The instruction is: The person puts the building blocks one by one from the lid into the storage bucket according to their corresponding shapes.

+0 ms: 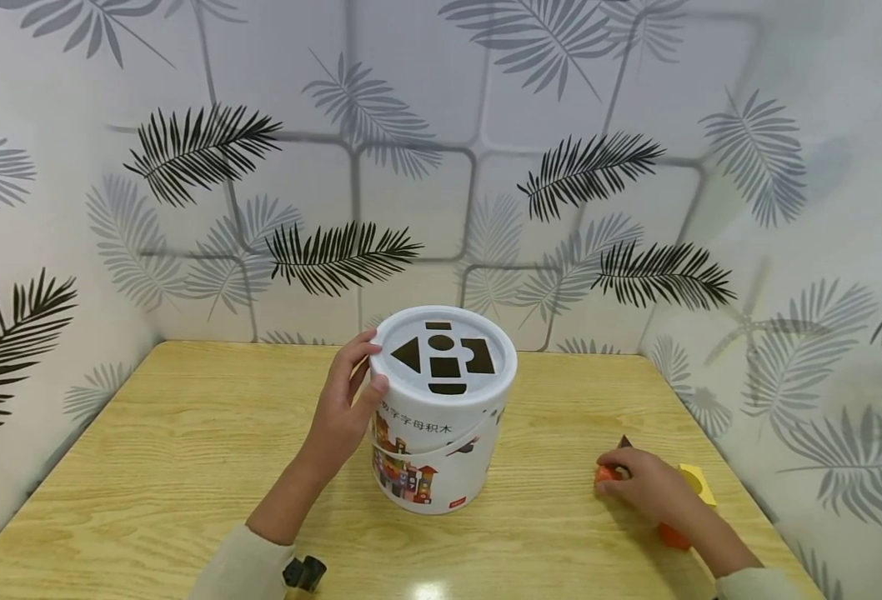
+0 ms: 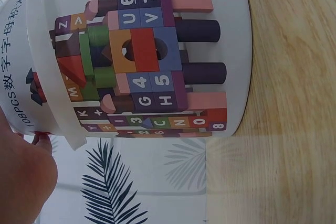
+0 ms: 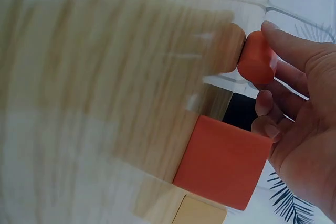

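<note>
A white toy-block bucket [image 1: 441, 433] stands upright on the table, its lid [image 1: 392, 325] cut with shaped holes. My left hand [image 1: 343, 408] grips its upper left edge, fingers over the lid rim and thumb on the side. Printed colored blocks [image 2: 142, 51] cover the bucket wall in the left wrist view. To the right, my right hand [image 1: 647, 482] pinches a small orange-red rounded block [image 3: 257, 59] between thumb and fingers, close to the tabletop. Around that hand lie a dark pointed block [image 1: 625, 442], a yellow block with a curved notch [image 1: 699, 482] and a larger red block [image 3: 223, 163].
The wooden table [image 1: 186, 450] meets leaf-patterned walls [image 1: 411, 192] at its back and sides. A thin white handle [image 1: 418, 454] hangs across the bucket's front. A black object [image 1: 304, 573] sits by the left sleeve at the lower edge.
</note>
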A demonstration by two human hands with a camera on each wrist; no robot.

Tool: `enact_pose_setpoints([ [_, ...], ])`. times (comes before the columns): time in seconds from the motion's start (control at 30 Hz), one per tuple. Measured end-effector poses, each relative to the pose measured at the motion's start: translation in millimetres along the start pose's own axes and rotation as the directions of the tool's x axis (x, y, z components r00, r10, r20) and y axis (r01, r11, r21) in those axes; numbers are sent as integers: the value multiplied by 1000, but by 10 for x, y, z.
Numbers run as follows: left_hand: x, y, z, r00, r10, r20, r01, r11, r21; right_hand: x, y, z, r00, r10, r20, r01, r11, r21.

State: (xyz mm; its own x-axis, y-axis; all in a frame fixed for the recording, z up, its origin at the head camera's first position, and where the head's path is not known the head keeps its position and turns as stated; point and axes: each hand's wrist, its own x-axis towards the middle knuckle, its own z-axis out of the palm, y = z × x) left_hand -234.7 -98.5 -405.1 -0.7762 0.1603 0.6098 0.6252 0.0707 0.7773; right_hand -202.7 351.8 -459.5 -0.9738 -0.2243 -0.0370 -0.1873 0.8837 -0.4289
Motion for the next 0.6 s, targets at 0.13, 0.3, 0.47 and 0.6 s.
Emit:
enact_pose_setpoints([
  [0.13, 0, -1, -4, 1000, 2, 0, -2, 1000, 2, 0, -18, 30, 1000, -9, -10, 9, 999, -43],
  [0.3, 2, -1, -4, 1000, 7, 2, -7, 1000, 1, -11, -27, 43, 1000, -17, -25, 16, 999, -28],
  [0.47, 2, 5, -3, 1000, 5, 0, -5, 1000, 3, -31, -35, 47, 999, 1, -35, 1, 998, 55],
  [0.6, -2, 3, -2, 1000, 1, 0, -1, 1000, 10, -33, -57, 37, 999, 18, -45, -12, 991, 135],
])
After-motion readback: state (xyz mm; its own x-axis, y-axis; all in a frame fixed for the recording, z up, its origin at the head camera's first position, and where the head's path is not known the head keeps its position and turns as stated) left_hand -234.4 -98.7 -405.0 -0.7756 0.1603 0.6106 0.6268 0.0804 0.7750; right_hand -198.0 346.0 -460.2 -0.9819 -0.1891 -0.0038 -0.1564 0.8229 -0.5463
